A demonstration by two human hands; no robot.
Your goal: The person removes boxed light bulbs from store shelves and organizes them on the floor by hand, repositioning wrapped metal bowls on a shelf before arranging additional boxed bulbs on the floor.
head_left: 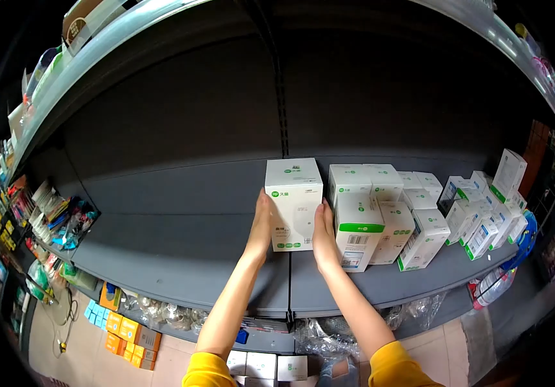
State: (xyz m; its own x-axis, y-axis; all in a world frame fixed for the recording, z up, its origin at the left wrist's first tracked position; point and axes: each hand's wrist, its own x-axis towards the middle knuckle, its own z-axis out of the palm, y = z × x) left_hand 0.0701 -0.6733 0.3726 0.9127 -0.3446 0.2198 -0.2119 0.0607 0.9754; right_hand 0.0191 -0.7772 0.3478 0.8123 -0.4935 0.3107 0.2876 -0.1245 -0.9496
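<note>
A white light bulb box (295, 209) with green print and a faint bulb picture stands upright on the grey shelf (161, 258). My left hand (261, 227) presses flat against its left side, and my right hand (324, 233) against its right side, so the box is held between both palms. Close by on the right, a white box with a green band (358, 226) stands in front of others like it. Whether the held box rests fully on the shelf or hovers slightly, I cannot tell.
Several smaller white boxes (424, 238) stand farther right, some tilted or stacked. Bagged goods (64, 219) sit at the shelf's left end. Orange boxes (129, 330) and white boxes (261, 365) are below on the floor. An upper shelf edge (116, 32) curves overhead.
</note>
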